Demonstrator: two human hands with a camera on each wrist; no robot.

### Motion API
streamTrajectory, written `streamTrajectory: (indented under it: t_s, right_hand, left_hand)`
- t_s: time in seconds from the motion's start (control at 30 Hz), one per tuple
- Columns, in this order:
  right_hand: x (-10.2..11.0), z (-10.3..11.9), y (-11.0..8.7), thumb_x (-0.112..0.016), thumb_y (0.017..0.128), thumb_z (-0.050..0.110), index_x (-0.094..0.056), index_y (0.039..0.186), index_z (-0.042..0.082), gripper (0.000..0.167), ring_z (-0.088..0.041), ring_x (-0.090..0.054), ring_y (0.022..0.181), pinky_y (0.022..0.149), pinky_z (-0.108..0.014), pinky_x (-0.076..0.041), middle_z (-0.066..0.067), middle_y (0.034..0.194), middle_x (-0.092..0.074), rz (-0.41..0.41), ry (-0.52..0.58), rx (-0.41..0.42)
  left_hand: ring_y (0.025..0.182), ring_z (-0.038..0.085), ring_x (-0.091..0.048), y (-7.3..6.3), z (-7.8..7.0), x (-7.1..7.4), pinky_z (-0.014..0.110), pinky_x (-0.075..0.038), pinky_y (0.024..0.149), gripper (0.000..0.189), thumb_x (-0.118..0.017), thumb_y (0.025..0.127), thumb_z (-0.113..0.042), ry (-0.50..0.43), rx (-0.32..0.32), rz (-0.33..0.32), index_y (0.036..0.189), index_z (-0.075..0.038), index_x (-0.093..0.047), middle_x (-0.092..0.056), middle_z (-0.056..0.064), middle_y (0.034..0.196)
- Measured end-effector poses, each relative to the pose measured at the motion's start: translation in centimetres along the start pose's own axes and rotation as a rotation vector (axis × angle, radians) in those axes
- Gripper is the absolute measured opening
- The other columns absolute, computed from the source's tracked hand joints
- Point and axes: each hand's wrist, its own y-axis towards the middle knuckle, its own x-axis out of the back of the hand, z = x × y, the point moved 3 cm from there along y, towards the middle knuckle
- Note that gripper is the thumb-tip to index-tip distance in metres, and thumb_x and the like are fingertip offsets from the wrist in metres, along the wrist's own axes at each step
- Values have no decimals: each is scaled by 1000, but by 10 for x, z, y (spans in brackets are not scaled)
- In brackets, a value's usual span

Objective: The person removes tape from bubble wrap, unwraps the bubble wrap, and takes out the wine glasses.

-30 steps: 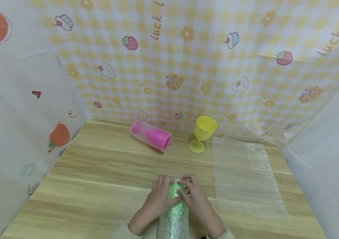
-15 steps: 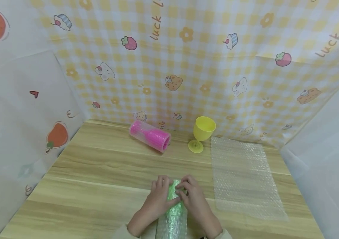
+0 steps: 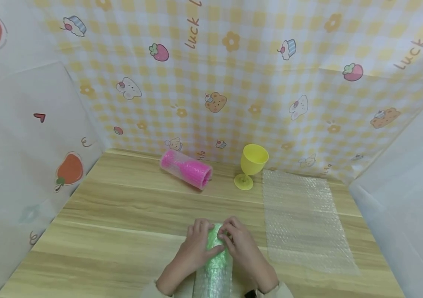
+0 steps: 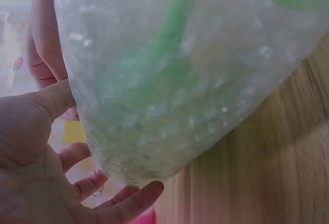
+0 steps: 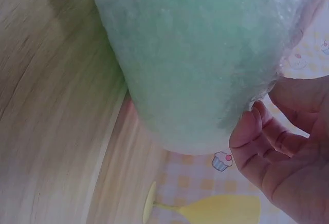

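Observation:
A green goblet rolled in bubble wrap lies on the table in front of me, pointing away from me. Its stem and foot show through the clear layers in the left wrist view. My left hand holds the roll from the left, thumb laid across its top and fingers along the far left side. My right hand is at the far right part of the roll. There, in the right wrist view, its thumb and fingertips pinch the edge of the bubble wrap.
A pink object wrapped in bubble wrap lies on its side at the back. To its right a yellow goblet stands upright. A flat sheet of bubble wrap covers part of the wooden table at right. A checked cloth hangs behind.
My right hand's thumb and fingers have drawn together at the wrap's edge. The left hand stays on the roll. The head view has shifted slightly.

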Motion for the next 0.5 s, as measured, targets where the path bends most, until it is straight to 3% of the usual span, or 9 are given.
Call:
streamTrajectory:
  t_s: [0.17, 0.37, 0.5]
  right_hand:
    - [0, -4, 3, -57, 88, 6, -58, 85, 9, 5, -11, -55, 81, 69, -17, -51, -3, 99, -55, 21, 122, 9]
    - [1, -19, -3, -52, 93, 12, -58, 93, 2, 12, -11, -55, 81, 69, -22, -52, -14, 100, -58, 37, 472, -9]
    - [4, -28, -12, -52, 94, 10, -56, 98, -8, 19, -13, -58, 93, 78, -27, -55, -26, 109, -55, 28, 698, -92]
  left_hand:
    - [108, 30, -40, 0, 5, 3, 34, -51, 74, 58, -68, 82, -38, -54, 16, 1, 118, -3, -41, -41, 14, 122]
    - [114, 35, -39, -2, 8, 6, 51, -47, 89, 57, -69, 81, -35, -166, 43, 7, 117, -1, -40, -39, 17, 124]
    - [114, 36, -39, -3, 10, 7, 53, -44, 91, 56, -69, 81, -33, -224, 51, 8, 115, -2, -39, -39, 17, 124]
